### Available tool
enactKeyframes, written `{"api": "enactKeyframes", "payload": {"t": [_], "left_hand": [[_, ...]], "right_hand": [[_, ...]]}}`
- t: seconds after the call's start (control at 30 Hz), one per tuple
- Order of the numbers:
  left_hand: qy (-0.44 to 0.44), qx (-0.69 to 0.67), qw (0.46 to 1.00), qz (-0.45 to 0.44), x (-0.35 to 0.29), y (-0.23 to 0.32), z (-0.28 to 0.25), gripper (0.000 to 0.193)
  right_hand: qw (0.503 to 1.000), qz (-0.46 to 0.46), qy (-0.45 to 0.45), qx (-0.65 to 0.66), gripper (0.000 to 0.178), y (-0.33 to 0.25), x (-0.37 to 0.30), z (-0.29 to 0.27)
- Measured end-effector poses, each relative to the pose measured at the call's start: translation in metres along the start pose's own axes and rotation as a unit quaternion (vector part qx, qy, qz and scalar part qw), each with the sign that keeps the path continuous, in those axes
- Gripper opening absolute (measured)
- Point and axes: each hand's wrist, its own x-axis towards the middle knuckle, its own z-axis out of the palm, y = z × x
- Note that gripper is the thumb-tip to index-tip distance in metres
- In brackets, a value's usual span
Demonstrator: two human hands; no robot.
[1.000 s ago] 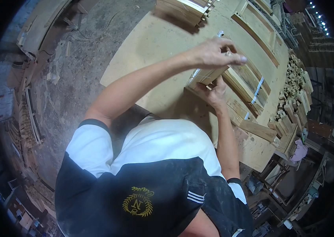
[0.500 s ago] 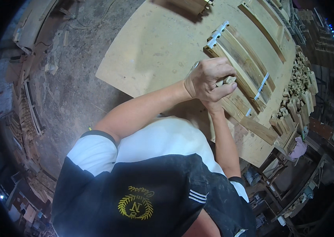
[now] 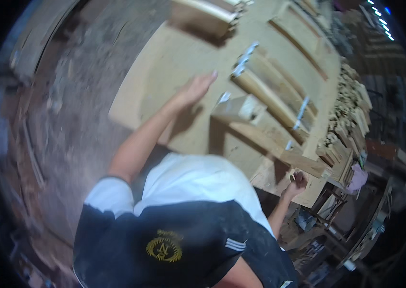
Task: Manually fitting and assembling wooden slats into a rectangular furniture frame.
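My left hand (image 3: 197,89) is stretched out over the pale board (image 3: 164,72), its fingers extended and nothing in them. To its right lies a long wooden piece (image 3: 256,137) with a bit of white tape at its far end. Close to the near right end of this piece is my right hand (image 3: 296,185), in shadow and blurred. Its fingers are smeared, so I cannot make out whether it holds anything. Beyond the long piece rests a bundle of wooden bars (image 3: 272,93), bound with white tape at both ends.
At the far edge of the board sits another wooden bundle (image 3: 203,17). A curved wooden frame (image 3: 301,45) lies at the far right. Many small wooden sticks (image 3: 349,115) are stacked along the right side, near a pink cloth (image 3: 358,178). Grey floor (image 3: 83,110) stretches to the left.
My hands were together over the board around a small pale wooden piece. They have parted: the left moved left and away, the right moved right and nearer. The long wooden piece now shows fully.
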Motion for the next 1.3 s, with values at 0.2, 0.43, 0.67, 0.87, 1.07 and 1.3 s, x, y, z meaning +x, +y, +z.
{"api": "enactKeyframes", "payload": {"t": [0.2, 0.43, 0.67, 0.87, 1.07, 1.3], "left_hand": [[0.016, 0.158, 0.986, -0.041, 0.021, 0.0, 0.056, 0.082], [0.039, -0.084, 0.995, 0.025, 0.006, 0.012, 0.067, 0.067], [0.061, -0.268, 0.908, 0.318, -0.04, 0.085, 0.06, 0.067], [0.051, -0.287, 0.795, 0.532, -0.09, 0.096, 0.064, 0.071], [0.083, -0.254, 0.807, 0.526, -0.077, 0.096, 0.07, 0.048], [0.083, -0.086, 0.896, 0.427, -0.064, 0.113, 0.07, 0.049]], "right_hand": [[0.978, 0.041, -0.137, -0.152, 0.037, 0.046, 0.098, 0.008], [0.993, 0.025, -0.088, -0.081, 0.056, 0.004, 0.117, -0.004], [0.943, 0.083, 0.037, 0.32, 0.062, -0.107, 0.128, -0.018], [0.917, 0.08, 0.072, 0.384, 0.054, -0.183, 0.096, -0.011], [0.898, 0.067, 0.109, 0.42, 0.05, -0.168, 0.087, -0.019], [0.882, 0.018, 0.136, 0.451, 0.048, -0.168, 0.081, -0.001]]}}
